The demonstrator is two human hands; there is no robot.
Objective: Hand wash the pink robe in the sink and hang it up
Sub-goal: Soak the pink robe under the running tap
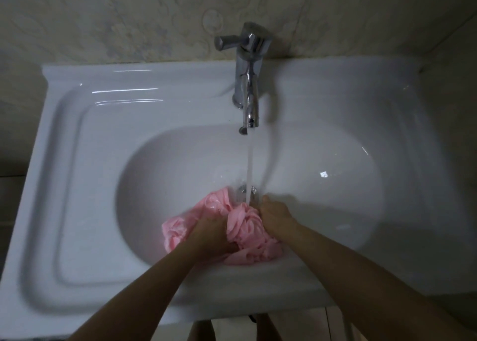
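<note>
Fingers [265, 207] of both hands curl into the robe [245, 228]. Left hand [214, 234] bunches the wet pink cloth from its left side, and right hand [275, 215] grips it from the right, knuckles up. Both are clenched on cloth. Motion blur, so single fingers are hard to separate.

Robe sits wadded between and under the hands, low in the sink [77, 172] bowl by the front wall. One lump sticks out left of the left fingers, and another fold spreads beyond them toward the drain [242, 188].

Water [249, 165] falls just beyond the right fingertips and lands on top of the bunch. Drain is just beyond the fingers, half hidden by the stream.

Faucet [249, 82] stands on the rear deck, well beyond the hands, with its handle [227, 42] pointing left. Flat drainer part of the sink lies well left of the left hand. Patterned tile wall [103, 17] is behind the faucet. Bare forearms enter from the bottom edge.
</note>
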